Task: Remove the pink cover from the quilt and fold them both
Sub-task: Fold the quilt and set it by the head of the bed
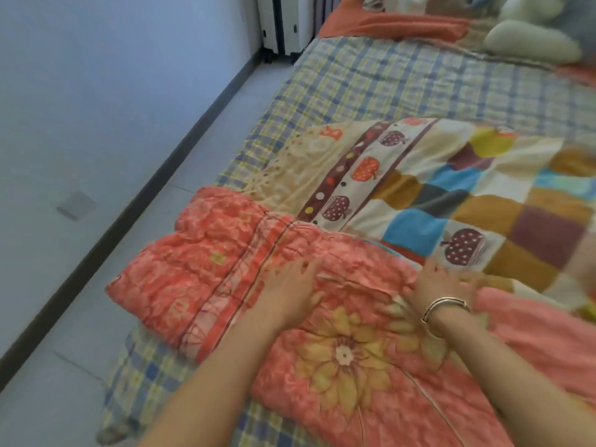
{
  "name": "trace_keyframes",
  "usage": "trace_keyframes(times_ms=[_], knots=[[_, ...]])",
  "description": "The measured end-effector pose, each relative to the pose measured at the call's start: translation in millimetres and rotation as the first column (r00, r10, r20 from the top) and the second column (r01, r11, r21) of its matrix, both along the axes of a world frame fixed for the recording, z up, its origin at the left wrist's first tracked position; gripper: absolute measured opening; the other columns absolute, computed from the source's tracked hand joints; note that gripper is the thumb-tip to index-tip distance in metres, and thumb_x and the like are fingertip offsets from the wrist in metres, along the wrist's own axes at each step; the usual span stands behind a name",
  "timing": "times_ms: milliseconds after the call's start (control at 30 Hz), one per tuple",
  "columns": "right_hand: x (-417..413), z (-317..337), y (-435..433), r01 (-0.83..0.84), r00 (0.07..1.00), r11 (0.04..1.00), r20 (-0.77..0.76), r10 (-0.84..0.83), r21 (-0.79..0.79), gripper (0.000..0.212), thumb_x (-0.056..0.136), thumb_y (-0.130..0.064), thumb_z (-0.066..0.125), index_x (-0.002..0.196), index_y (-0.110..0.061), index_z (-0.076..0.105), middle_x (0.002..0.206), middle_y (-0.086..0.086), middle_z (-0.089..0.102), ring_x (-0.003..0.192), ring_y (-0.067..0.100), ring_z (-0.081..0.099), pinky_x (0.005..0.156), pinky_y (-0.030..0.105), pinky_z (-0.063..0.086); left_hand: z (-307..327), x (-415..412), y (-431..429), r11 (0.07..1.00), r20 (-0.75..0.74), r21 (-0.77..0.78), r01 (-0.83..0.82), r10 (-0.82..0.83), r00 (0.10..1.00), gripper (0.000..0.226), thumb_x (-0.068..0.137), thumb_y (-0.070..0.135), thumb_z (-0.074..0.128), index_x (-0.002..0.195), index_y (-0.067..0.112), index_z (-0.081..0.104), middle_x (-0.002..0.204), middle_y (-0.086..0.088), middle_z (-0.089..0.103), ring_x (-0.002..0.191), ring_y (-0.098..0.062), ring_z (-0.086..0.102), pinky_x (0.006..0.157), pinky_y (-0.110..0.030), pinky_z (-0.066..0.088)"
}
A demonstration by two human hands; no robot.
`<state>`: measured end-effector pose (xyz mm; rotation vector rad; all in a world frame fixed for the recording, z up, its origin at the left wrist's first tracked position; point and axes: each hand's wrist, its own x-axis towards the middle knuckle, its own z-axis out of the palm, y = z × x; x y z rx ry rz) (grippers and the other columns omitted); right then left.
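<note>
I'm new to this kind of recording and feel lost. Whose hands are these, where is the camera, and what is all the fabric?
There is no machine here: a person works with bare hands, and the single picture comes from a camera worn on their head, looking forward and down. The left hand and the right hand, which wears a bracelet, both lie flat with spread fingers on folded pink flowered bedding; neither grips anything. The right hand is a little blurred. Beyond the pink bedding lies a patchwork cloth printed with apples. Everything rests on a bed with a checked sheet.
</note>
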<state>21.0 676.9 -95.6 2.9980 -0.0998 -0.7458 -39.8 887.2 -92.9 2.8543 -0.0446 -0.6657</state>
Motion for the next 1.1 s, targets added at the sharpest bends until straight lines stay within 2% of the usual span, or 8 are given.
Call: trace_keyframes(times_ms=[100, 200, 233, 333, 400, 567, 733, 1100], knots=[[2.2, 6.4, -18.9, -0.190, 0.965, 0.977, 0.201, 0.168, 0.096, 0.026, 0.089, -0.037, 0.048, 0.104, -0.017, 0.054, 0.103, 0.006, 0.066, 0.099, 0.026, 0.061, 0.084, 0.035, 0.035, 9.0, 19.5, -36.9, 0.994, 0.075, -0.063, 0.084, -0.080, 0.994, 0.056, 0.098, 0.037, 0.036, 0.147, 0.022, 0.013, 0.144, -0.003, 0.031, 0.132, -0.024, 0.033, 0.106, -0.044, 0.027], [8.5, 19.1, -34.3, -0.191, 0.832, 0.976, 0.544, 0.105, 0.103, 0.029, 0.071, -0.029, 0.060, 0.089, -0.007, 0.060, 0.079, 0.013, 0.067, 0.075, 0.030, 0.065, 0.072, 0.037, 0.027, 22.0, 45.1, -80.1, 0.963, 0.264, -0.247, 0.105, -0.037, 0.964, 0.070, 0.088, 0.056, 0.018, 0.149, 0.020, 0.013, 0.146, -0.004, 0.031, 0.131, -0.022, 0.035, 0.107, -0.041, 0.030], [9.6, 23.5, -41.8, -0.133, 0.851, 0.986, 0.521, 0.060, 0.104, 0.036, 0.072, -0.031, 0.062, 0.097, -0.005, 0.060, 0.089, 0.016, 0.067, 0.083, 0.031, 0.064, 0.079, 0.039, 0.031, 24.9, 51.1, -95.3, 0.949, 0.269, -0.296, 0.112, -0.029, 0.963, 0.077, 0.083, 0.060, 0.012, 0.149, 0.020, 0.011, 0.149, -0.005, 0.028, 0.134, -0.021, 0.032, 0.109, -0.040, 0.028], [19.4, 13.1, -63.7, -0.054, 0.995, 0.996, 0.092, 0.048, 0.069, 0.064, 0.088, -0.049, 0.048, 0.134, -0.008, 0.034, 0.137, 0.012, 0.043, 0.126, 0.028, 0.040, 0.106, 0.046, 0.025, 23.8, 67.1, -130.4, 0.963, 0.047, -0.220, 0.155, -0.148, 0.988, 0.070, 0.092, 0.056, 0.025, 0.150, 0.023, 0.004, 0.156, -0.001, 0.011, 0.142, -0.020, 0.019, 0.114, -0.045, 0.018], [35.9, 16.4, -77.0, -0.111, 0.994, 0.963, 0.003, 0.114, 0.245, 0.059, 0.090, -0.049, 0.044, 0.135, -0.013, 0.032, 0.140, 0.008, 0.041, 0.129, 0.025, 0.037, 0.106, 0.038, 0.028, 20.6, 80.4, -142.4, 0.975, -0.143, -0.098, 0.197, -0.210, 0.967, 0.062, 0.096, 0.038, 0.039, 0.148, 0.020, 0.009, 0.155, -0.003, 0.018, 0.139, -0.024, 0.025, 0.111, -0.050, 0.022], [114.5, 57.1, -130.5, -0.041, 0.983, 0.864, 0.176, -0.056, 0.502, 0.046, 0.093, -0.017, 0.047, 0.137, -0.009, 0.036, 0.138, 0.014, 0.043, 0.128, 0.028, 0.038, 0.104, 0.030, 0.029, 40.5, 149.2, -175.6, 0.992, -0.056, -0.108, 0.072, -0.078, 0.995, 0.054, 0.098, 0.023, 0.036, 0.147, 0.015, 0.014, 0.150, -0.006, 0.025, 0.127, -0.027, 0.043, 0.105, -0.044, 0.036], [196.1, 54.6, -194.8, 0.121, 0.965, 0.861, 0.144, -0.218, 0.494, 0.047, 0.092, -0.012, 0.046, 0.137, -0.005, 0.034, 0.140, 0.016, 0.039, 0.130, 0.031, 0.035, 0.105, 0.034, 0.028, 56.1, 237.5, -226.9, 0.976, 0.082, -0.174, 0.134, -0.121, 0.989, 0.055, 0.099, 0.021, 0.033, 0.148, 0.017, 0.012, 0.149, -0.007, 0.027, 0.126, -0.029, 0.042, 0.102, -0.041, 0.037], [334.9, -23.3, -263.9, 0.258, 0.919, 0.900, 0.198, -0.340, 0.351, 0.051, 0.092, -0.016, 0.041, 0.141, -0.007, 0.027, 0.149, 0.014, 0.029, 0.136, 0.030, 0.028, 0.111, 0.040, 0.022, -13.9, 384.1, -287.2, 0.977, 0.028, 0.013, 0.212, -0.212, 0.977, 0.060, 0.095, 0.014, 0.037, 0.148, 0.016, 0.008, 0.153, -0.005, 0.018, 0.138, -0.025, 0.024, 0.107, -0.047, 0.025]])
